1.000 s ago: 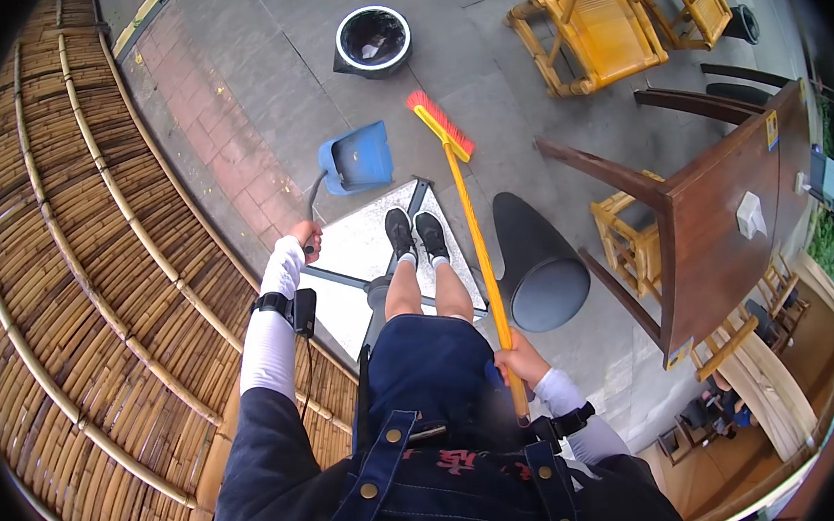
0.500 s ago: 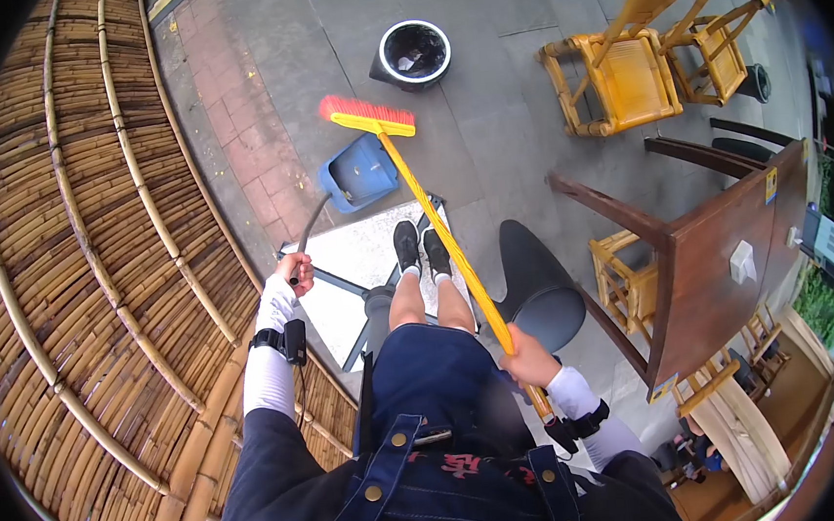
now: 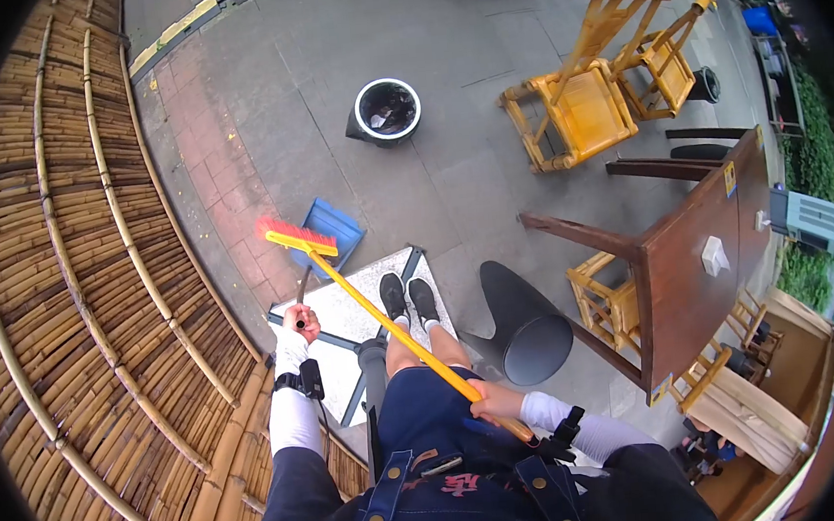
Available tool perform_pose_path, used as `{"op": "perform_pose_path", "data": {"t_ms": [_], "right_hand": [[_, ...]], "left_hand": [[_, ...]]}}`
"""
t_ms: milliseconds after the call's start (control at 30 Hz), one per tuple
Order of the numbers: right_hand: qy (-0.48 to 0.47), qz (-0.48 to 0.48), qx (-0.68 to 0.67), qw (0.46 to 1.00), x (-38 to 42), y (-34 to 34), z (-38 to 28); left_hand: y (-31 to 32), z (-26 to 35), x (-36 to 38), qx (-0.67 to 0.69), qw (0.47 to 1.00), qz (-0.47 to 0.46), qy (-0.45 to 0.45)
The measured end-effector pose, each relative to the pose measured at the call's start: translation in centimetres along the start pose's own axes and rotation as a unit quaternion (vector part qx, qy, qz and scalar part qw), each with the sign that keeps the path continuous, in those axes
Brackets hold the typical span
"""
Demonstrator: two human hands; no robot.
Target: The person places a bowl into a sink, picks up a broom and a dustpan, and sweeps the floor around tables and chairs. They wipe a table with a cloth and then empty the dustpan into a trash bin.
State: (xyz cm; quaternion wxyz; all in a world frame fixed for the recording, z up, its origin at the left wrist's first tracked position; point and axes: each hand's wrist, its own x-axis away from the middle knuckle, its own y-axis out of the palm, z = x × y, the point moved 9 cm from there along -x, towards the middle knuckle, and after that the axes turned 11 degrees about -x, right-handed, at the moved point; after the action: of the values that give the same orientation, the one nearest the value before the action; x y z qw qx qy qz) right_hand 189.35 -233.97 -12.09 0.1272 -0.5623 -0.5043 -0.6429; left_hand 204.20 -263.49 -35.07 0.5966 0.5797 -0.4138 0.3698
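Observation:
My right hand [image 3: 496, 401] is wrapped round the yellow handle of a broom [image 3: 382, 319], which slants up and left across my legs. The broom's red bristles overlap a blue dustpan [image 3: 344, 229] on the paving, hiding part of its pan. In my left hand [image 3: 301, 321] is the end of the dustpan's dark handle, with the fingers closed on it. My shoes stand on a white slab [image 3: 406, 264] with dark metal bars along its edges.
A black bin [image 3: 386, 138] with a white rim and some litter inside stands ahead. Bamboo fencing [image 3: 76, 287] runs along the left. On the right are bamboo chairs [image 3: 594, 114], a brown wooden table [image 3: 687, 273] and a dark grey tapered stool [image 3: 539, 349].
The broom head has swung left and down, from beside the dustpan to over it. My right hand has come inward across my lap, and the view has shifted.

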Motion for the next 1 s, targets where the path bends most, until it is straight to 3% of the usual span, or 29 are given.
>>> {"op": "perform_pose_path", "data": {"t_ms": [33, 100, 333, 500, 600, 733, 900, 1000], "right_hand": [[-0.018, 0.023, -0.016, 0.999, 1.3, -0.4, -0.4], [0.004, 0.039, 0.043, 0.998, 3.9, -0.5, -0.3], [-0.036, 0.129, 0.030, 0.991, 9.6, -3.4, 2.9], [-0.112, 0.175, -0.088, 0.974, 11.7, -5.8, 3.4], [-0.146, 0.203, -0.176, 0.952, 13.7, -6.8, 1.8], [-0.201, 0.221, -0.191, 0.935, 14.6, -9.9, -0.2], [-0.259, 0.162, -0.200, 0.931, 14.6, -14.3, -5.7], [-0.279, 0.123, -0.232, 0.924, 15.4, -17.0, -11.3]], "left_hand": [[-2.0, -0.8, 0.7, 0.005, 0.998, 0.062, -0.030], [-3.8, -1.6, 2.6, -0.007, 0.997, 0.063, -0.038], [-3.0, -1.0, 9.6, 0.052, 0.998, -0.006, 0.045], [0.4, 2.1, 13.9, 0.061, 0.991, -0.014, 0.117], [4.4, 4.3, 16.9, 0.075, 0.985, -0.052, 0.145], [10.3, 7.5, 18.5, 0.062, 0.981, -0.101, 0.154], [22.0, 10.3, 19.5, 0.063, 0.973, -0.172, 0.142], [28.8, 11.5, 18.3, 0.046, 0.976, -0.160, 0.142]]}}
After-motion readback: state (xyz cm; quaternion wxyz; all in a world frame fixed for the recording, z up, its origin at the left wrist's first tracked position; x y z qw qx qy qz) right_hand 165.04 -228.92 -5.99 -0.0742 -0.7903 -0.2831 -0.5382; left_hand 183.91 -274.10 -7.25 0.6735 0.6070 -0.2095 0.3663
